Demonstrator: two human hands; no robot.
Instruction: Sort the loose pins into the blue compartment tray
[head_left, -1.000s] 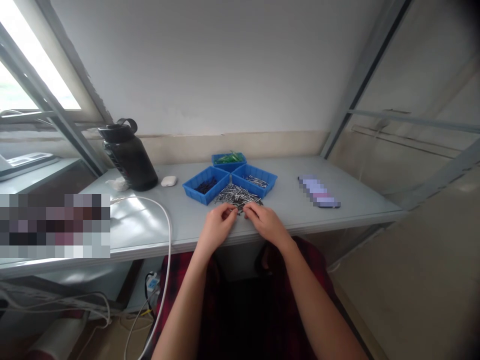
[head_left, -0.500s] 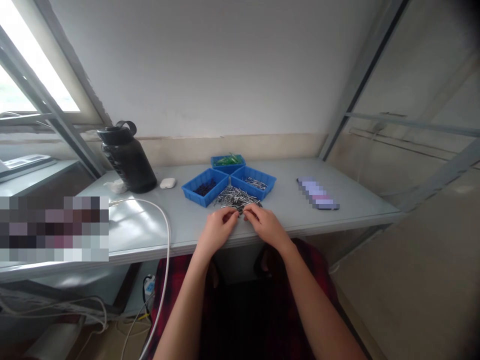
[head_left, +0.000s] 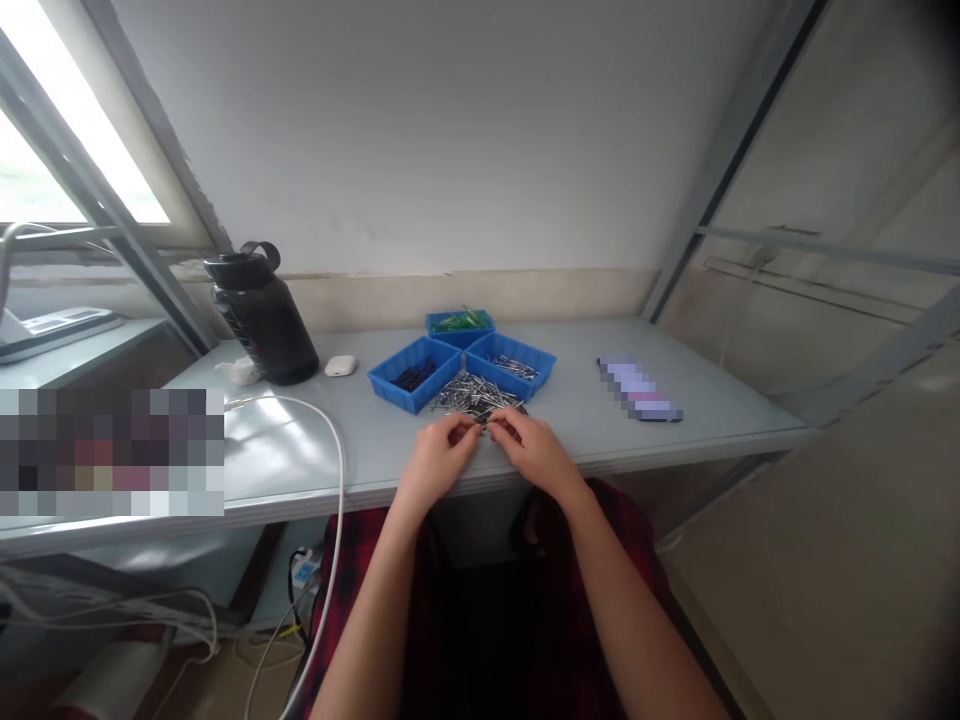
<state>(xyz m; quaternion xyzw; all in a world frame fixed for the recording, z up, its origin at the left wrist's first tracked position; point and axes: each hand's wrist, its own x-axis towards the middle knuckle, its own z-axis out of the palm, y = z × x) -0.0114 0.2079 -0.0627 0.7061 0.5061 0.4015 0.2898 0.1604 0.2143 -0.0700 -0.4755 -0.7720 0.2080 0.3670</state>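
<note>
My left hand (head_left: 444,448) and my right hand (head_left: 531,442) are held close together, fingertips pinched, at the near side of a pile of thin metal rods (head_left: 472,393). Whatever sits between the fingertips is too small to make out. Behind the pile stand three blue bins. Dark small parts lie in the left bin (head_left: 405,401). The right bin (head_left: 541,372) has silvery rods in it. Green pieces (head_left: 460,320) fill the back bin (head_left: 457,339).
A black water bottle (head_left: 264,325) stands at the left beside crumpled tissue (head_left: 238,372) and a white earbud case (head_left: 340,366). A phone (head_left: 637,388) lies at the right. A white cable (head_left: 339,470) hangs over the table's front edge.
The whole view has shifted slightly, so things appear a little further right. Both hands stay pinched together at the pile, with hardly any finger movement visible.
</note>
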